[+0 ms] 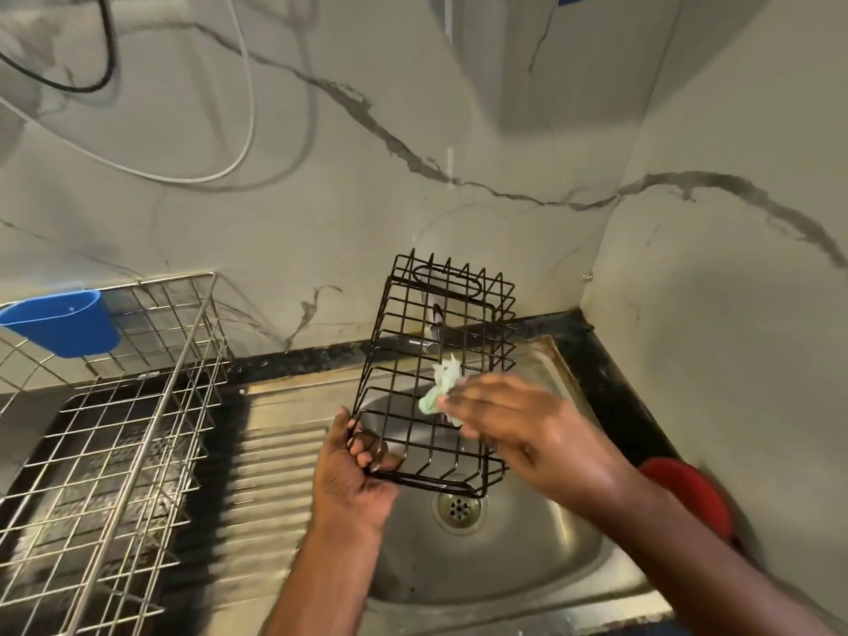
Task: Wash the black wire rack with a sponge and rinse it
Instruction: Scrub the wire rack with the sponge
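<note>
The black wire rack (pixel 415 323) is held tilted above the steel sink (pixel 541 562), its long side running up toward the wall. My left hand (pixel 351 479) grips its lower left corner, fingers hooked through the wires. My right hand (pixel 518 424) presses a pale green sponge (pixel 443 387) against the middle of the rack's grid; the hand is blurred. Behind the rack's wires, part of a tap shows.
A silver wire dish rack (pixel 137 406) with a blue plastic cup (pixel 64 321) hung on it stands on the left. The ribbed drainboard (pixel 275 475) lies between it and the basin. A red object (pixel 688 488) sits at the right, by the marble-patterned wall (pixel 716 314). The drain (pixel 459 509) is open.
</note>
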